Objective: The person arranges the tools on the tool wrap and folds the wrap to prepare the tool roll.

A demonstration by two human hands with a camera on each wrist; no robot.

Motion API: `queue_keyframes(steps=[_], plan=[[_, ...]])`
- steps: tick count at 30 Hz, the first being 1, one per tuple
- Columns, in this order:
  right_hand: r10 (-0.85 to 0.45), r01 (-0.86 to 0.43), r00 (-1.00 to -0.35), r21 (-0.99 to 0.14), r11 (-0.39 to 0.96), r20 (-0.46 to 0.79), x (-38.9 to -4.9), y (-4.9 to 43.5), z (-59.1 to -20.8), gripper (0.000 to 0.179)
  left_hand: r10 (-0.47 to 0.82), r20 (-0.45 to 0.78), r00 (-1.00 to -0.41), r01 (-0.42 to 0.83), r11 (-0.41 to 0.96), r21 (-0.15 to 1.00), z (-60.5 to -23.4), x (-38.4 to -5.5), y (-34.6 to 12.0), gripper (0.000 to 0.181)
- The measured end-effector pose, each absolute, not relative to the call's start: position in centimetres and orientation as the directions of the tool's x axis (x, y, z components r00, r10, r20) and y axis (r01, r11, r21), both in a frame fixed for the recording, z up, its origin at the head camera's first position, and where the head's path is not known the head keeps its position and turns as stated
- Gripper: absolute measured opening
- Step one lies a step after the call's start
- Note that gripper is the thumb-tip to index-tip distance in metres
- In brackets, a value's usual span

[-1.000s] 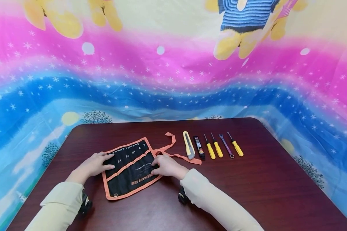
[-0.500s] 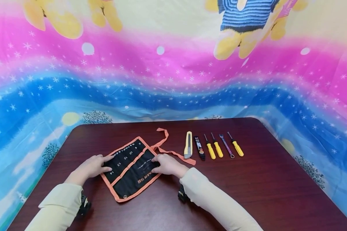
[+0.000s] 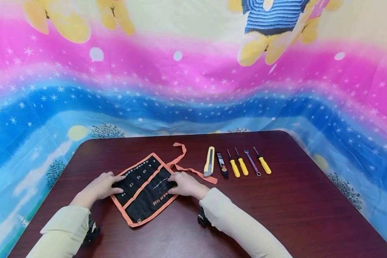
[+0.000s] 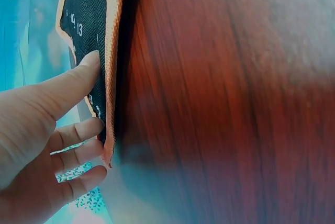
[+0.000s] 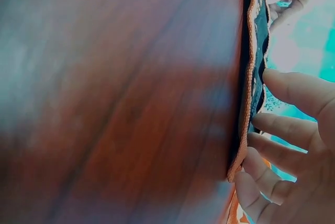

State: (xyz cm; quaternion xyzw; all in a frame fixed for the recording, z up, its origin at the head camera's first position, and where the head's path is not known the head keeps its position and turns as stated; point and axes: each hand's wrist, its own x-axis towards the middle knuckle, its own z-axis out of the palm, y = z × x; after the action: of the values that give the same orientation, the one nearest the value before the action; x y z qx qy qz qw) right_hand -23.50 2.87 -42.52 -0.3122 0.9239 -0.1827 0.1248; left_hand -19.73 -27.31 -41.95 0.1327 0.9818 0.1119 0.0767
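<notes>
A black tool pouch [image 3: 148, 186] with orange trim, numbered pockets and orange tie straps [image 3: 193, 172] lies flat on the table, turned at an angle. My left hand [image 3: 100, 186] rests on its left corner. In the left wrist view, thumb and fingertips touch the black cloth [image 4: 86, 14] and its edge, the fingers only loosely bent. At the opposite side, my right hand [image 3: 187, 184] touches the pouch near the printed lettering. The right wrist view has those relaxed fingers [image 5: 282, 130] against the orange border [image 5: 248, 88].
Right of the straps lie a yellow utility knife [image 3: 209, 162], a narrow black packet [image 3: 222, 165], two yellow-handled screwdrivers [image 3: 234, 167], a combination wrench [image 3: 252, 163] and another yellow screwdriver [image 3: 264, 165]. The dark wooden table [image 3: 293, 200] meets a patterned cloth backdrop [image 3: 193, 89].
The pouch has turned on the table, its lower left corner swinging right and its straps shifting left. The utility knife's angle has changed too. Both hands stay on the pouch.
</notes>
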Motion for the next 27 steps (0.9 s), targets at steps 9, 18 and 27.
queue_keyframes(steps=[9,18,27], plan=[[-0.641,-0.549,-0.758,-0.415,0.726,-0.119,-22.7,1.8,-42.8,0.044,0.275,-0.139,-0.951,0.238,0.943,0.234,-41.9,-19.3,-28.5,0.054],[-0.673,-0.584,-0.732,-0.411,0.7,-0.106,-21.3,0.3,-42.6,0.044,0.272,-0.144,-0.951,0.234,0.943,0.238,-41.9,-19.1,-29.8,0.054],[-0.695,-0.607,-0.71,-0.402,0.685,-0.112,-20.6,-1.0,-42.6,0.046,0.253,-0.162,-0.954,0.214,0.951,0.225,-41.7,-18.8,-30.7,0.053]])
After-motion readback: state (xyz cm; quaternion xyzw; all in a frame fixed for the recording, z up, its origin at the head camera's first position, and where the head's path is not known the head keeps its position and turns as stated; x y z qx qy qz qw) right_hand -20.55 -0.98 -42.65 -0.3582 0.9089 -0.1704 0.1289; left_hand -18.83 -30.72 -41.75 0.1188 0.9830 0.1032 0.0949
